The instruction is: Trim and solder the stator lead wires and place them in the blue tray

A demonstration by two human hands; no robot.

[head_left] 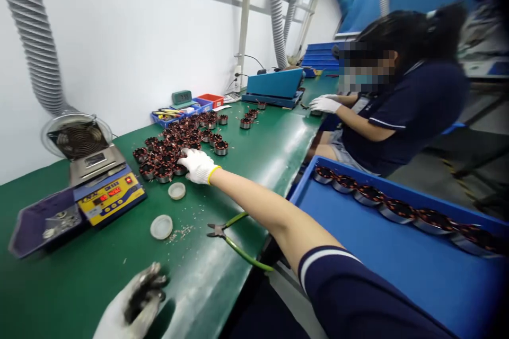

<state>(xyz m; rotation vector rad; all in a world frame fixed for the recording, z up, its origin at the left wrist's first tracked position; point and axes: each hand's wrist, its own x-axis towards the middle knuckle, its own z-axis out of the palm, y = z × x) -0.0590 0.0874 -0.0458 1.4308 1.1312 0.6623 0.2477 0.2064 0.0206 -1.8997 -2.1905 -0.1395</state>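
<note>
1. Across the middle of the view ran a long, green-topped workbench [262, 159].
2. Beside it, a shallow, rectangular blue plastic tray [358, 233] held one row of copper-wound metal rings [397, 211].
3. On the bench lay a larger heap of similar rings [170, 140]; only that single row occupied the tray, the greater number sitting outside.
4. The white-gloved, yellow-cuffed right hand [198, 166] bent over the heap's near edge; whether it gripped a ring could not be told.
5. The white-gloved, dark-stained left hand [135, 304] hung loosely curled, nothing visible in it, well apart from the right.
6. Green-handled metal cutters [234, 247] lay splayed, untouched.
7. Pale scraps [181, 233] littered the bench nearby.
</note>
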